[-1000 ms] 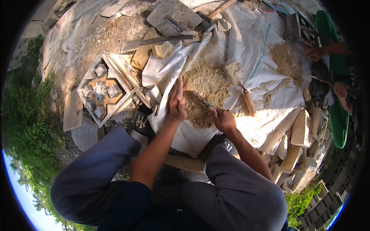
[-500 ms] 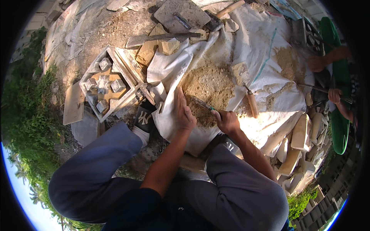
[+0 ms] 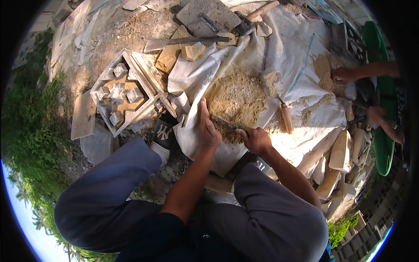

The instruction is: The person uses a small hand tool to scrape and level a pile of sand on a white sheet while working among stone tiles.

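Note:
My right hand (image 3: pixel 258 140) is closed around the handle of a small trowel (image 3: pixel 226 123), whose narrow blade lies along the near part of a sandy pile (image 3: pixel 240 98). The blade's tip is partly lost in the sand. At the pile's left edge, my left hand (image 3: pixel 210 130) stands on its side, empty, with its fingers stretched out along a fold of the white sheet (image 3: pixel 192 72). Right of the pile lies a second trowel (image 3: pixel 286 118) with a wooden handle and a sand-coated blade.
At left sits a wooden mold frame (image 3: pixel 131 114) holding several faceted blocks, with a hammer (image 3: pixel 167 106) against it. Stones and a metal plate (image 3: pixel 209 17) lie at the far side. Stacked stone pieces (image 3: pixel 341 150) are at right, near another person's hand (image 3: pixel 342 75).
My right hand and the trowel have shifted slightly, with the blade now lower and flatter in the sand. The other person's upper hand has moved left to the sand at right.

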A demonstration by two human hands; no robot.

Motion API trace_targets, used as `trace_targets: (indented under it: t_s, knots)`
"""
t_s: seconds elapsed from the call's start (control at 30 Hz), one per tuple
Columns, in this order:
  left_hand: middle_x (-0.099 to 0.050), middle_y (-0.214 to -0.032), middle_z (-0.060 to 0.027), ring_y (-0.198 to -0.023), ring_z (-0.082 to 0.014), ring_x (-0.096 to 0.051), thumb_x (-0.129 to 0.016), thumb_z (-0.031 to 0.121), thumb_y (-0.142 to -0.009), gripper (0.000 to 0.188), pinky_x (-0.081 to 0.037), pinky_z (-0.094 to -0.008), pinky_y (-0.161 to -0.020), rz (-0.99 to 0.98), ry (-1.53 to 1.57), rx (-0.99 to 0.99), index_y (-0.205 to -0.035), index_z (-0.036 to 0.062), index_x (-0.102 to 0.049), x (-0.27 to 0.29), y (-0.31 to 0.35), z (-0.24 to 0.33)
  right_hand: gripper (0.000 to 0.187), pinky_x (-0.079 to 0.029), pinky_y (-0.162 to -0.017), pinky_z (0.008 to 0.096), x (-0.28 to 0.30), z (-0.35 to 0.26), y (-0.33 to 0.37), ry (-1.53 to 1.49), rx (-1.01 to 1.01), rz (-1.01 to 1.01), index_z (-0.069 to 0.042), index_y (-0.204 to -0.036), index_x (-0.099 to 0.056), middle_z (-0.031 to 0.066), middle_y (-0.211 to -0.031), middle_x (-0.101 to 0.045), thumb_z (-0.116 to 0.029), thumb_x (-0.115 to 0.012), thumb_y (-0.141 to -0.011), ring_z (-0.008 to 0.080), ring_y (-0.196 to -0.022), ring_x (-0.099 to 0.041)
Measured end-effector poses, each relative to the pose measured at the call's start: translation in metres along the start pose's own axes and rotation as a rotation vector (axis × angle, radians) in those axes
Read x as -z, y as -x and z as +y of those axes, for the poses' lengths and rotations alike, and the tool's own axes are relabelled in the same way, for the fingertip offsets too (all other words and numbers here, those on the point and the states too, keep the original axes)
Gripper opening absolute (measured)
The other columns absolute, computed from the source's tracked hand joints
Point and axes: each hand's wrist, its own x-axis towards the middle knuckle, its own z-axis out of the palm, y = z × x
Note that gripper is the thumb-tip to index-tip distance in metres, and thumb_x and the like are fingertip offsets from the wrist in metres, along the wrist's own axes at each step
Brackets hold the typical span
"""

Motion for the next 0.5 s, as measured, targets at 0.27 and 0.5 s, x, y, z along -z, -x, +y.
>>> trace_targets:
  t_s: [0.27, 0.5]
  knots:
    - [-0.04, -0.161, -0.026, -0.151, -0.0453, -0.036, -0.015, 0.04, -0.113, 0.069, -0.026, -0.0503, -0.126, -0.118, -0.093, -0.037, -0.157, -0.0091, -0.032, 0.0, -0.001, -0.005, 0.051, -0.054, -0.063, 0.0557, -0.014, -0.002, -0.003, 0.046, -0.224, 0.109, -0.004, -0.083, -0.071, 0.026, -0.067, -0.067, -0.05, -0.059, -0.103, 0.0476, -0.067, -0.068]
    - [-0.045, -0.157, -0.0275, -0.148, -0.0462, -0.04, -0.015, 0.042, -0.112, 0.07, -0.027, -0.0534, -0.124, -0.097, -0.079, -0.104, -0.153, -0.01, -0.04, -0.01, -0.022, -0.009, 0.055, -0.05, -0.066, 0.061, -0.027, -0.006, -0.009, -0.189, -0.348, 0.22, 0.0, -0.081, -0.069, 0.0296, -0.068, -0.064, -0.046, -0.055, -0.106, 0.0542, -0.07, -0.064]
